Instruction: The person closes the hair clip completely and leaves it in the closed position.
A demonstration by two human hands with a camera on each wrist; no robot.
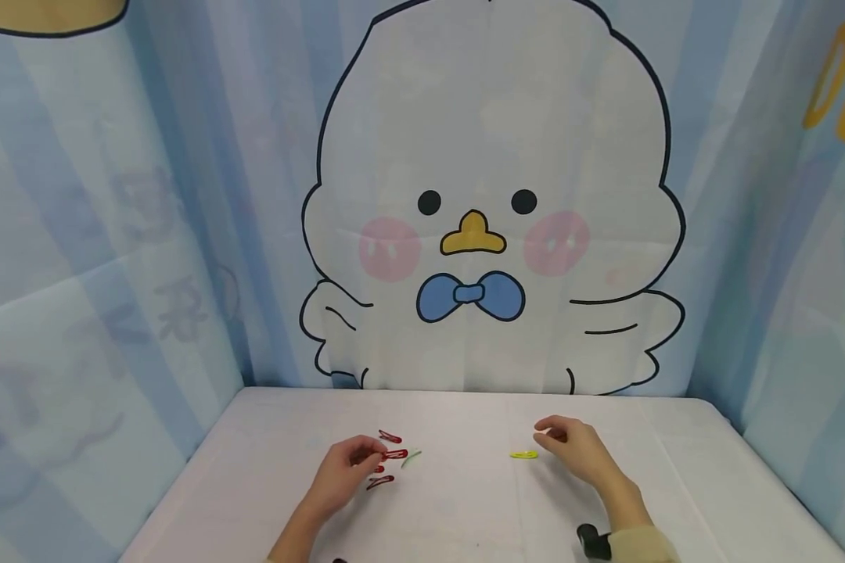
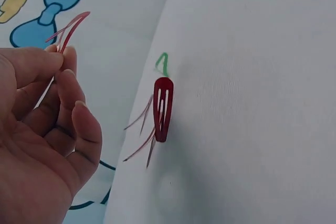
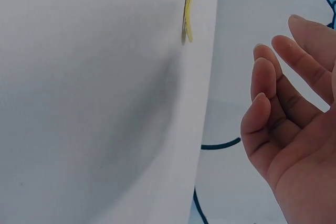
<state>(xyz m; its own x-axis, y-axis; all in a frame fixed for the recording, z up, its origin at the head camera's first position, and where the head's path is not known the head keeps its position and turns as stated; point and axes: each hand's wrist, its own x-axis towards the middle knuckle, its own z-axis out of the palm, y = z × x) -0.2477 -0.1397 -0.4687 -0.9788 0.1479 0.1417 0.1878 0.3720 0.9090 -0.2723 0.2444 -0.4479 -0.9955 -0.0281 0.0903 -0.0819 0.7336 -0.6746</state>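
My left hand (image 1: 348,471) pinches a red snap hair clip (image 2: 75,28) between thumb and fingertips, raised above the table. Beside and below it lie other red hair clips; one dark red clip (image 2: 164,83) is flat to the camera, and others stand on edge with their parts spread. Just right of the left hand is a green hair clip (image 1: 411,458). A yellow hair clip (image 1: 524,454) rests on the table to the right. Above and to the right of that clip hovers my right hand (image 1: 573,450), its fingers loosely bent, holding nothing.
A white-covered table (image 1: 465,516) spans the front. Behind it hangs a curtain (image 1: 479,141) printed with a cartoon bird, and blue-striped curtains flank both sides. A black object (image 1: 595,542) sits by the right wrist.
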